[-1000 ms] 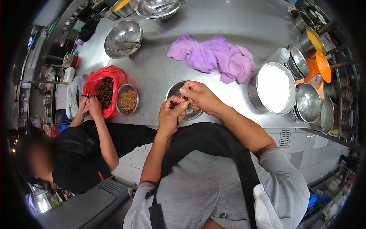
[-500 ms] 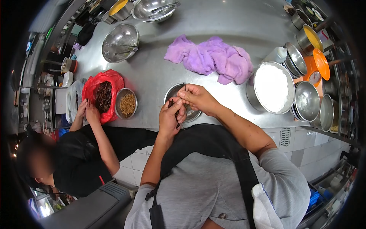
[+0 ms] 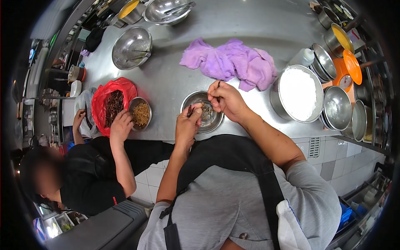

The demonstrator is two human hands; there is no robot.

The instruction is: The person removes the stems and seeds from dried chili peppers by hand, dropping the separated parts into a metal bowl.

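Note:
My left hand is closed around a few dark, wrinkled dried chilies, their ends poking out by the thumb. It is at the left rim of a small steel bowl. My right hand pinches a thin dark piece, apparently also dried chili, over the bowl's right side. Small pale and dark bits lie inside the bowl. A red plastic bag to the left holds many dark dried chilies. Beside it, another steel bowl contains yellowish-brown stem-like pieces.
At left, a co-worker's hand is by the bag and bowl; the other hand holds something dark. Purple towels lie behind my bowl. A pot of white powder stands right, near stacked bowls. A colander sits back left.
My hands have moved apart: the right went right and now holds a separate piece, uncovering the bowl. The co-worker's hands have also separated, one moving toward the bowl of stem-like pieces.

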